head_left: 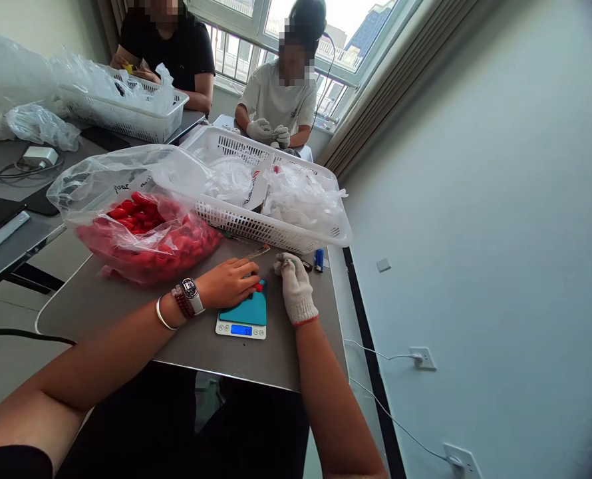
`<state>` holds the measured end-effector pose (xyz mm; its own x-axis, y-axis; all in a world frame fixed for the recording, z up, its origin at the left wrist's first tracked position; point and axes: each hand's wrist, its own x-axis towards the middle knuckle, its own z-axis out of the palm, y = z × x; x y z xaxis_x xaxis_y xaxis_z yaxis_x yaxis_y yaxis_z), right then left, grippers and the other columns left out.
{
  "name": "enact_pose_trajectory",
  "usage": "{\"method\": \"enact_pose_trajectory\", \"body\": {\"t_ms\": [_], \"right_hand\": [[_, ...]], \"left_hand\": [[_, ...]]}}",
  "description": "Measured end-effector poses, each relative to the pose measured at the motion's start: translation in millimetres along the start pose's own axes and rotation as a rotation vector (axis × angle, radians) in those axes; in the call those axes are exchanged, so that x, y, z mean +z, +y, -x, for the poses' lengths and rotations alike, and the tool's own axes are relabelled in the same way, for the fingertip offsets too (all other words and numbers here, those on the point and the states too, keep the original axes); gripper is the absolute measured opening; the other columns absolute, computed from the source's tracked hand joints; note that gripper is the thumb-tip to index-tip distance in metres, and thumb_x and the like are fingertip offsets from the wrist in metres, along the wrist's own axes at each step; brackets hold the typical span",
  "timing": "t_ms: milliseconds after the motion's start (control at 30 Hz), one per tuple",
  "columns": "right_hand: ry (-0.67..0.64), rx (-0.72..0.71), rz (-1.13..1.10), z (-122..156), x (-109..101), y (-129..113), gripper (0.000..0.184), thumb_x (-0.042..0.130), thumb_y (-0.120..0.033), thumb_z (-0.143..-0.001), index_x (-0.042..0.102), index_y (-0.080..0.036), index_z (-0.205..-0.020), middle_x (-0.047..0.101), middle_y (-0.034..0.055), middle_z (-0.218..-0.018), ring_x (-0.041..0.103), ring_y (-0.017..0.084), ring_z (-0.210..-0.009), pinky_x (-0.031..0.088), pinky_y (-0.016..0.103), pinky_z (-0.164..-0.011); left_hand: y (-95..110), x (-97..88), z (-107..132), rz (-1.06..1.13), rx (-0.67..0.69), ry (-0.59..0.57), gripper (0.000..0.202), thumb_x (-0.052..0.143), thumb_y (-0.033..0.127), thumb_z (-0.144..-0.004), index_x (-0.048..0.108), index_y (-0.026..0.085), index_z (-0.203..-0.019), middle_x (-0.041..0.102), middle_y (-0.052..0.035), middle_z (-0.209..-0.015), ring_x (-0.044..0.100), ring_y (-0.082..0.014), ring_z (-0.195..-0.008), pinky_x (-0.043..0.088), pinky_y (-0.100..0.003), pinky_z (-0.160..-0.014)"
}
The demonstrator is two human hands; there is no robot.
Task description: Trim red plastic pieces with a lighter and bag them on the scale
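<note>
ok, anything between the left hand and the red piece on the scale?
Nothing visible. The left hand has its fingertips at the small red piece, on the far edge of the digital scale. The gloved right hand lies beside the scale's right side, not between them.

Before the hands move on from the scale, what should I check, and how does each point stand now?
1. The scale is on: ok, display lit blue, figure too small to read.
2. The red piece sits on the pan: ok, at its far edge.
3. The left hand is off the pan: not ok, fingertips touch the red piece.
4. The right hand is clear of the scale: ok, gloved, beside it; what it holds, cannot tell.
5. The bag of red pieces is close by: ok, left of the left hand.
</note>
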<state>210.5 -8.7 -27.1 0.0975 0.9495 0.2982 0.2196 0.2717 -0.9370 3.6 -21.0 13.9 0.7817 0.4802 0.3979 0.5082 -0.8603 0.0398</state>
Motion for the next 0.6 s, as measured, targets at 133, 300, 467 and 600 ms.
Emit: {"method": "enact_pose_trajectory", "body": {"t_ms": [133, 300, 467, 600], "right_hand": [[0.008, 0.027, -0.076, 0, 0, 3, 0.049, 0.033, -0.062, -0.088, 0.058, -0.019, -0.089, 0.062, 0.0043, -0.082, 0.058, 0.016, -0.071, 0.050, 0.031, -0.069], [0.058, 0.051, 0.015, 1, -1, -7, 0.043, 0.035, -0.053, -0.091, 0.058, -0.019, -0.078, 0.058, 0.0013, -0.074, 0.053, 0.015, -0.071, 0.045, 0.028, -0.070], [0.074, 0.078, 0.034, 2, 0, -12, 0.042, 0.034, -0.049, -0.091, 0.059, -0.019, -0.077, 0.058, 0.0010, -0.074, 0.052, 0.014, -0.069, 0.043, 0.026, -0.066], [0.109, 0.139, -0.080, 1, 2, -9, 0.050, 0.032, -0.058, -0.091, 0.062, -0.018, -0.087, 0.059, 0.0009, -0.071, 0.047, 0.012, -0.056, 0.039, 0.024, -0.055]], "left_hand": [[1, 1.1, -1, -0.001, -0.011, -0.001, 0.020, 0.044, 0.025, -0.097, 0.060, 0.013, -0.098, 0.060, -0.0130, -0.108, 0.056, -0.0253, -0.098, 0.047, -0.039, -0.084], [0, 2.5, -1, 0.041, -0.042, 0.011, 0.021, 0.045, 0.028, -0.096, 0.058, 0.013, -0.095, 0.060, -0.0129, -0.104, 0.057, -0.0259, -0.096, 0.047, -0.040, -0.086], [1, 2.6, -1, 0.085, -0.061, 0.022, 0.021, 0.043, 0.029, -0.097, 0.058, 0.014, -0.094, 0.060, -0.0117, -0.100, 0.056, -0.0255, -0.094, 0.047, -0.040, -0.085], [1, 3.4, -1, 0.125, -0.052, 0.047, 0.019, 0.044, 0.027, -0.097, 0.058, 0.014, -0.095, 0.060, -0.0115, -0.100, 0.056, -0.0253, -0.095, 0.046, -0.040, -0.085]]}}
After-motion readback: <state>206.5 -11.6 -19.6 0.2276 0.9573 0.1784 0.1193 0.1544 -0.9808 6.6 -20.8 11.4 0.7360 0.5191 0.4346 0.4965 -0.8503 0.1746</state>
